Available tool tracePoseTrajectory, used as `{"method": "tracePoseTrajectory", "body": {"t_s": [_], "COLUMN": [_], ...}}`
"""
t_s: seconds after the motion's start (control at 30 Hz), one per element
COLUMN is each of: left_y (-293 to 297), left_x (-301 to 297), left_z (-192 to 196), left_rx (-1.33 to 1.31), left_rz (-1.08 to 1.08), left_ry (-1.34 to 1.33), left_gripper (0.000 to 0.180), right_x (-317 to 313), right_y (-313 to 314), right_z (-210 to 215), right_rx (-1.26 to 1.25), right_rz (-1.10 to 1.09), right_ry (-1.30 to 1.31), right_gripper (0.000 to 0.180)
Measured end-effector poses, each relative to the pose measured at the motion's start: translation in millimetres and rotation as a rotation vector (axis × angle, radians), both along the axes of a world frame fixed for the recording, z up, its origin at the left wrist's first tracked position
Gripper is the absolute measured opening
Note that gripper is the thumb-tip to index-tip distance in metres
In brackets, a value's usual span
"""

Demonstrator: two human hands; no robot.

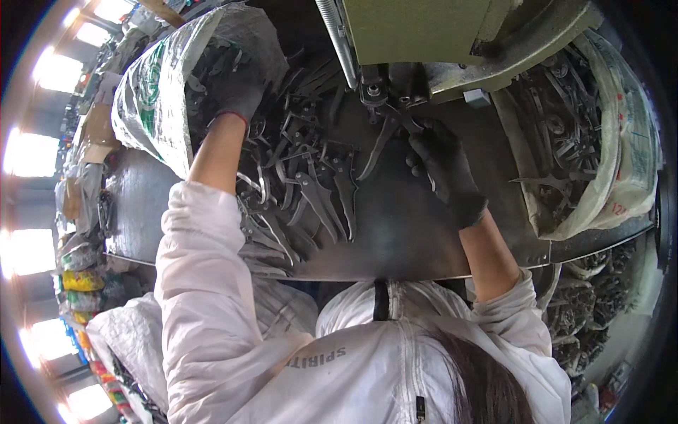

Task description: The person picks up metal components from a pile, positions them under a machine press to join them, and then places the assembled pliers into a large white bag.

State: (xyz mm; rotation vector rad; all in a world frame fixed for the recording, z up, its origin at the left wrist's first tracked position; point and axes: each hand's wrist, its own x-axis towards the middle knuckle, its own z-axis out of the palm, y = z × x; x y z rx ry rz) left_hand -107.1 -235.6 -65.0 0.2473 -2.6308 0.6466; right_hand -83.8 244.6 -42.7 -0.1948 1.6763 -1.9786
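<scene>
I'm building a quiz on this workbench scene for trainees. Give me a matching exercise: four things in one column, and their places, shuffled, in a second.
Things:
1. left hand
2. right hand
3. plier blanks pile
4. right sack

Places:
A. at the table's right edge, full of metal parts
B. spread on the dark table between the two arms
C. reaching into the woven sack at left
D. holding a plier blank under the green machine

Pairs: 1-C, 2-D, 3-B, 4-A
</scene>
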Motion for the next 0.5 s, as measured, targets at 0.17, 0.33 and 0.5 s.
{"method": "tracePoseTrajectory", "body": {"t_s": [0.17,0.33,0.5], "left_y": [26.3,41.5,155.6], "left_x": [-22.2,25.9,89.6], "left_z": [3.3,50.2,110.3], "left_rx": [0.247,0.559,1.285], "left_rz": [0.395,-0.118,-0.12], "left_ry": [-0.277,0.175,-0.285], "left_gripper": [0.044,0.039,0.057], "right_x": [2.2,2.7,6.5], "right_y": [14.2,13.3,27.0], "right_z": [5.9,-15.3,-5.9], "right_rx": [0.112,0.047,0.041], "right_rz": [-0.004,0.071,-0.013], "right_ry": [0.179,-0.032,-0.112], "right_gripper": [0.043,0.034,0.025]}}
